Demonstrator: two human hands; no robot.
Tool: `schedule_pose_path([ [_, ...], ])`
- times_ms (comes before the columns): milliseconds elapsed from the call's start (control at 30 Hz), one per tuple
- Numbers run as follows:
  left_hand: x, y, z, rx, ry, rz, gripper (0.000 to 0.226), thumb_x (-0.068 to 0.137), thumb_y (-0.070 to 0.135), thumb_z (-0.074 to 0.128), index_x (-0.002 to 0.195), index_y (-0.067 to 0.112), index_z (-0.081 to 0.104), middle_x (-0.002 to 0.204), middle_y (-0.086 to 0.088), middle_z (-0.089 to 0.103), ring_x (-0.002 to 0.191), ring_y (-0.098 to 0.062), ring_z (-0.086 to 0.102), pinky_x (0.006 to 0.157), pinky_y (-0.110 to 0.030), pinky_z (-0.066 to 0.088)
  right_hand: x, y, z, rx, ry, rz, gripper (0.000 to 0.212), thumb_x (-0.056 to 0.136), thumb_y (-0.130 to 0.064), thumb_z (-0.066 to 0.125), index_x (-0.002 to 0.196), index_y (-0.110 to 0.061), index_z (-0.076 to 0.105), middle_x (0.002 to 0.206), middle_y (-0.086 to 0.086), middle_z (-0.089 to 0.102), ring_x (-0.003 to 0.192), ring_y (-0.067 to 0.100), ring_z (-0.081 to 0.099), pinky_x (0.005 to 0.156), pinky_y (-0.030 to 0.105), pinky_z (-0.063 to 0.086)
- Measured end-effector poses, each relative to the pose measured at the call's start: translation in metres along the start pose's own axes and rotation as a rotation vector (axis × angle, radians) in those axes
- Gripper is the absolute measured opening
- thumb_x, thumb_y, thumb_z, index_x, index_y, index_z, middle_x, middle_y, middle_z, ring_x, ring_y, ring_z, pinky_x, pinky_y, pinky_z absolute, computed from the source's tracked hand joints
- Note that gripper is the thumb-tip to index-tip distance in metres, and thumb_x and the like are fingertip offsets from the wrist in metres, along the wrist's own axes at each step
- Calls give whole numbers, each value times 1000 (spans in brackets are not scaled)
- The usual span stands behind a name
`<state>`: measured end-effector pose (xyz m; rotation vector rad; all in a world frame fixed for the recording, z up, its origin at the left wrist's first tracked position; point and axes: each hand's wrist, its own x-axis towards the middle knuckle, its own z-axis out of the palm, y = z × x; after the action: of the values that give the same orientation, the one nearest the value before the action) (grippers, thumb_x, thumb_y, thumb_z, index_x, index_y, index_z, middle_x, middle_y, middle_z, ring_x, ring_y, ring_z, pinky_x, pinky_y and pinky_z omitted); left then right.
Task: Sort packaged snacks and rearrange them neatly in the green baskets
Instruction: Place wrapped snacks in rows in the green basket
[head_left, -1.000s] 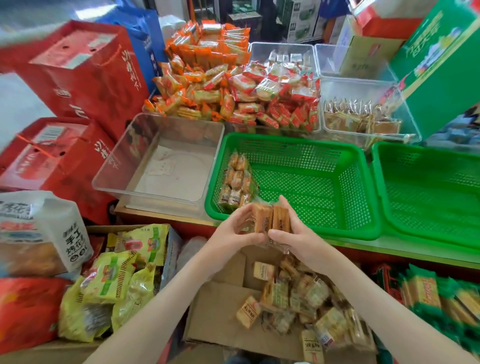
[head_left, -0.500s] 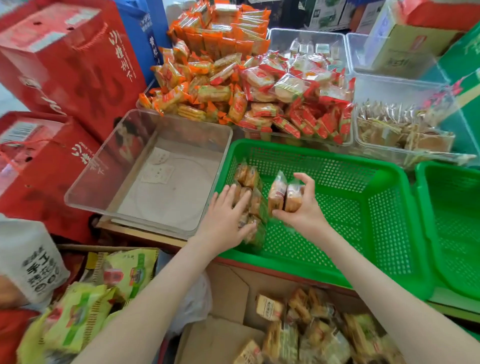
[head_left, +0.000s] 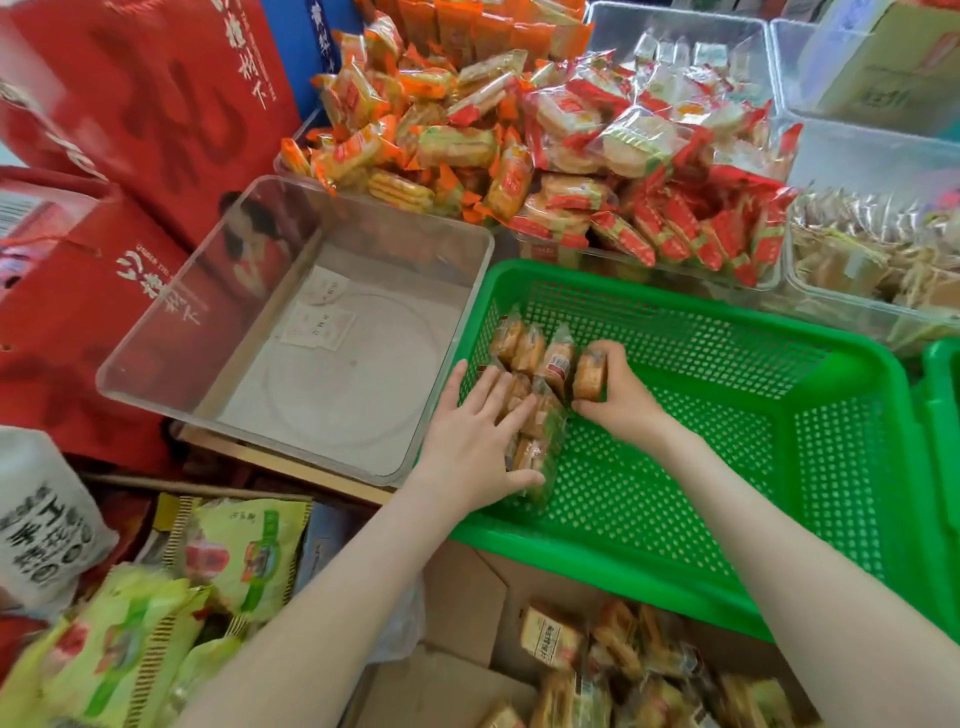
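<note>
Left forearm (head_left: 337, 597) and right forearm (head_left: 779, 545) are bare as far as they show — left hand (head_left: 470, 447) and right hand (head_left: 623, 402) bare too.

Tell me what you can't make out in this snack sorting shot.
Head view:
- Snack row in the green basket: left hand covers its near packs, count unclear.
- Pack in the right hand grip: label too small to read.
- Second basket: cut off by the right edge.

We log: left hand (head_left: 470, 447) flat on snack row (head_left: 540, 452), green basket (head_left: 597, 564) left side | right hand (head_left: 621, 400) grips snack pack (head_left: 589, 375) just beside row
</note>
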<state>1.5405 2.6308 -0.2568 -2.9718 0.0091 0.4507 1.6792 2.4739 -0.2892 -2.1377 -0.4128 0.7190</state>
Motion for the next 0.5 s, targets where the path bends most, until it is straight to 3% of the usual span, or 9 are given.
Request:
schedule_pose_path([
  [67,0,0,-1,18,-17,1,90,84,82,15,154,30,-3,161,-7,-6,147,-24,-16,109,-53,-27,-19,-5,-8,-10,113,-11,57,84,-4,70,123,-23,33,106,1,52,93,15,52,65,18,38],
  [133,-1,1,-2,27,-22,4,90,84,82,14,155,29,-3,161,-8,-7,147,-25,-17,111,-53,-24,-41,-4,-9,-19,131,-44,56,81,-8,74,119,-25,36,108,4,52,98,18,49,74,27,38],
  [233,-6,3,-5,12,-15,-9,86,88,78,14,155,27,0,162,-9,-4,148,-26,-14,114,-53,-19,-70,3,6,-309,21,-31,59,75,-17,79,119,-31,42,116,1,52,110,20,37,85,36,35],
  [333,-20,7,-8,-107,36,-35,72,96,65,20,155,23,15,162,-10,8,149,-26,-2,116,-51,-13,-79,6,30,-454,-205,-20,71,74,-25,81,131,-25,38,131,0,48,117,23,38,95,38,36],
  [433,-48,20,1,-415,349,-55,53,99,41,34,142,14,47,149,-16,41,141,-31,33,117,-51,12,-83,-3,38,-497,-307,13,91,74,-26,82,143,-19,24,144,6,37,127,24,34,108,40,33],
  [500,-74,37,11,-594,605,-48,45,95,26,42,134,8,54,140,-18,51,133,-31,44,114,-48,28,-91,-11,31,-455,-328,53,100,75,-26,81,150,-22,14,151,5,27,136,23,28,114,38,28],
])
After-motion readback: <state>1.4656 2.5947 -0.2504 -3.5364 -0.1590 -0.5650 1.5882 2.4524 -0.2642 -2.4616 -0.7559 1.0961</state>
